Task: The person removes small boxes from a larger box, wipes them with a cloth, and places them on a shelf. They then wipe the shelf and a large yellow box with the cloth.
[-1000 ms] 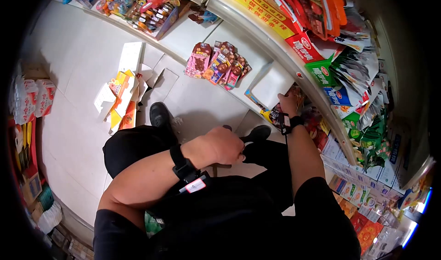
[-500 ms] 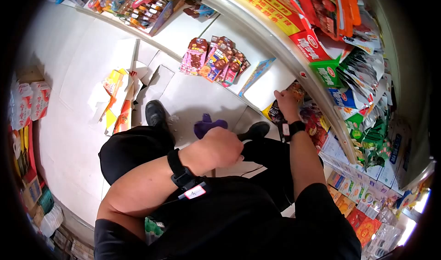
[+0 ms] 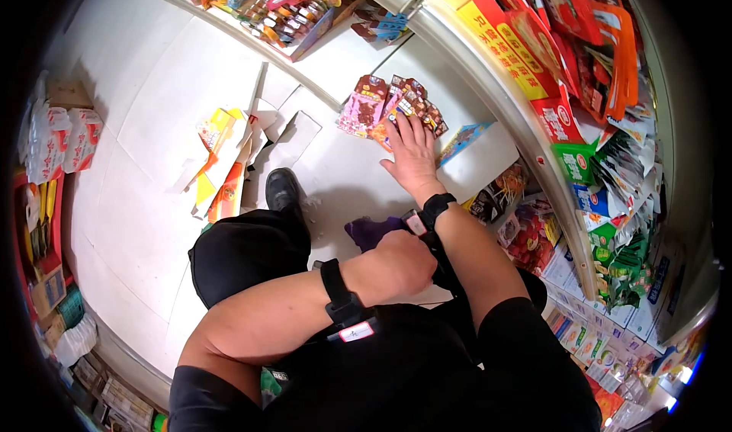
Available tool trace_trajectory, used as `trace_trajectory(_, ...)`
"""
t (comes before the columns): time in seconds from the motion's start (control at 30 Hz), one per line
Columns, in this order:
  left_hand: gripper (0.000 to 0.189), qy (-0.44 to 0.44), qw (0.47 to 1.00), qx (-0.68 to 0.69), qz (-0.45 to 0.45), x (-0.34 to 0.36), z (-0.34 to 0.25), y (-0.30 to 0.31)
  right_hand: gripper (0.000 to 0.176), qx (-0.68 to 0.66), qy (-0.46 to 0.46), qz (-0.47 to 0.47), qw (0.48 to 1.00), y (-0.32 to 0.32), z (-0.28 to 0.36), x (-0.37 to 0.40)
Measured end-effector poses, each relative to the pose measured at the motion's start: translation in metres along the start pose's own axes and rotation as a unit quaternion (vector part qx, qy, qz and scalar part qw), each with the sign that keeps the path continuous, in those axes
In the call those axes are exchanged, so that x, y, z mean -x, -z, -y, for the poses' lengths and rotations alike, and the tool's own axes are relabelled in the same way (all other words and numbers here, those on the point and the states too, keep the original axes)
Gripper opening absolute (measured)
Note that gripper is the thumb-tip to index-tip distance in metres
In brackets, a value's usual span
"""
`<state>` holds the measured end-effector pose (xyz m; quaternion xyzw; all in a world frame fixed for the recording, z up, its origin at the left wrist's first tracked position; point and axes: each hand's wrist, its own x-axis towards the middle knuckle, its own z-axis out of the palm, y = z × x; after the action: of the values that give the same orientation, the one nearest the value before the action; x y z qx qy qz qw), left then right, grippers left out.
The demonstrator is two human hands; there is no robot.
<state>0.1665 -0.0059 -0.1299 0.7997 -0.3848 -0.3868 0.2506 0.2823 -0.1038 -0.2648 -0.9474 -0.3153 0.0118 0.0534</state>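
I am crouched on a white tiled floor beside a store shelf. My right hand (image 3: 412,148) reaches forward with its fingers spread and rests on a pile of pink and brown snack packets (image 3: 364,105) lying on the floor. My left hand (image 3: 398,264) is a closed fist in front of my knee, gripping a purple cloth (image 3: 369,231) that sticks out above it. Both wrists wear black bands. My black shoe (image 3: 284,190) shows below the packets.
Flattened yellow, orange and white cartons (image 3: 226,154) lie on the floor at left. A curved shelf (image 3: 526,138) full of hanging snack bags runs along the right. A display box of small goods (image 3: 293,9) stands at the top. White packs (image 3: 65,138) sit far left.
My right hand left the packets on the low shelf at right and swung left onto the snack pile on the floor. The left fist stayed put; the purple cloth came into view.
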Motion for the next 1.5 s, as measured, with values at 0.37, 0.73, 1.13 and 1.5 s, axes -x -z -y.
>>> trace_trajectory(0.37,0.052,0.057,0.982,0.100,-0.150,0.013,0.018,0.036,0.039,-0.128,0.000,-0.137,0.982,0.087,-0.042,0.017)
trace_trajectory(0.73,0.038,0.047,0.781,0.595,-0.183,-0.009,0.035,0.031,0.058,-0.169,0.097,-0.083,0.977,0.167,-0.004,0.137)
trace_trajectory(1.13,0.040,0.081,0.947,0.281,-0.136,-0.023,0.040,0.006,0.035,-0.687,-0.302,0.039,0.659,0.124,-0.088,0.153)
trace_trajectory(1.5,0.026,0.116,0.957,0.201,-0.175,-0.016,0.034,0.018,0.037,-0.332,-0.458,-0.020,0.824,0.060,-0.186,0.081)
